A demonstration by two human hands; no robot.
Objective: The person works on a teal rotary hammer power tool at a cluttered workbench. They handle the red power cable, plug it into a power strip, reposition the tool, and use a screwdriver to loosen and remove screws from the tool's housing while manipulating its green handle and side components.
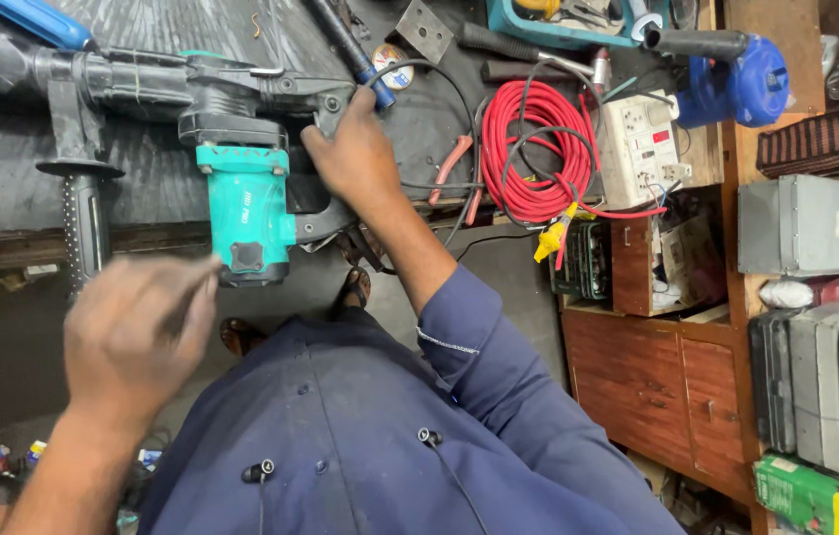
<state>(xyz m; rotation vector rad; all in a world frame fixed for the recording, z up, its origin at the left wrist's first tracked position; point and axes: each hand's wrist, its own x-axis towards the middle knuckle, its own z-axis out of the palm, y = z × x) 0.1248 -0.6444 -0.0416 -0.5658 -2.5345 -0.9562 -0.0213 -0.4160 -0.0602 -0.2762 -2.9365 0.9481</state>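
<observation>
Big teal-and-black demolition hammer (231, 149) lies across the dark worktop (3, 178), long axis left to right, upper left of the frame. Right hand (355, 154) is wrapped shut on its rear handle. Left hand (137, 332) hovers just below the teal motor housing, fingers (196, 287) pinched, blurry, can't tell if they're gripping anything. Teal tray (508, 25) up top holds tools.

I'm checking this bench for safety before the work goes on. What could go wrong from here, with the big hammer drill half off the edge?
1. The teal and black hammer drill overhangs the dark bench's edge; only the right hand, on its rear handle, steadies it, so it might tip off.
2. The left hand looks blurred near the motor housing and could knock it.
3. The coiled red cable and black leads lie close to the right forearm and could snag.
</observation>
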